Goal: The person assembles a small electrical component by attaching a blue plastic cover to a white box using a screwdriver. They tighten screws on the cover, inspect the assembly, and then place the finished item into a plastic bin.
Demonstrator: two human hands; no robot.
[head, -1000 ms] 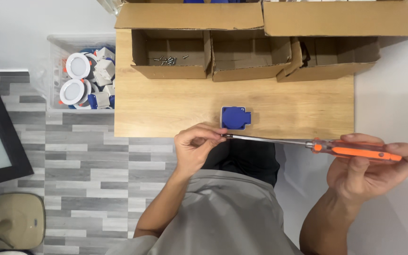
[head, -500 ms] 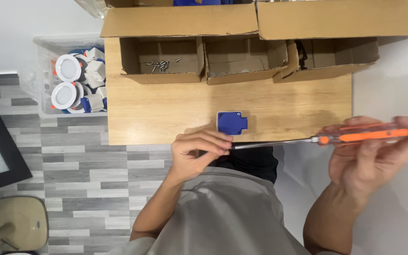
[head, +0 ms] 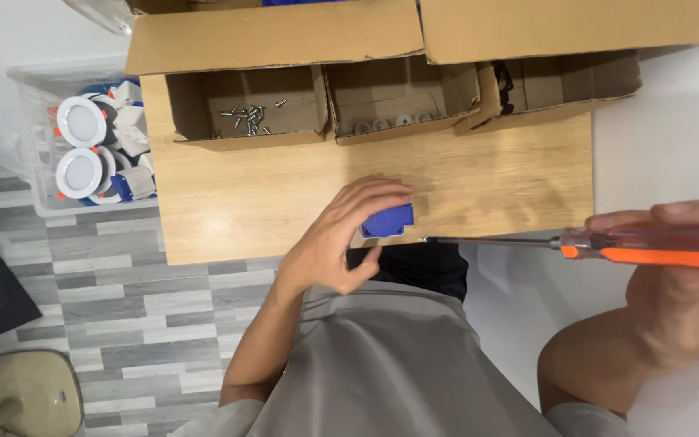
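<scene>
While the left hand [head: 329,243] curls over the small blue plastic part [head: 387,220], I read that part as light, rigid and smooth-skinned, a moulded block with squared corners that could skate on the varnished wood if pushed from one side. It sits at the near edge of the surface [head: 284,194], roughly at 6 o'clock from the middle cardboard box [head: 402,101], and the fingertips press on its top and left flank, thumb tucked below; so the left grip is narrow and closed on the part. I judge the best hold is across its two flat sides, pinning it down against the wood.

My right hand [head: 689,299] is wrapped around the screwdriver [head: 608,247], grip closed on the translucent orange handle, which looks ribbed and hard. Its thin steel shaft runs toward 9 o'clock, the tip just beside the part's right-hand lower corner; whether it touches I cannot tell. A shaft that slim seems stiff enough but apt to slip off a smooth plastic face.

At 12 o'clock stand three open corrugated boxes, matte brown, soft-edged: the left box [head: 244,105] holds loose small metal screws [head: 244,120], the middle one a few pale round bits. At 9 o'clock, off the surface, a clear plastic bin [head: 33,137] holds round white light fittings [head: 80,121]. Grey plank floor [head: 106,283] lies below.
</scene>
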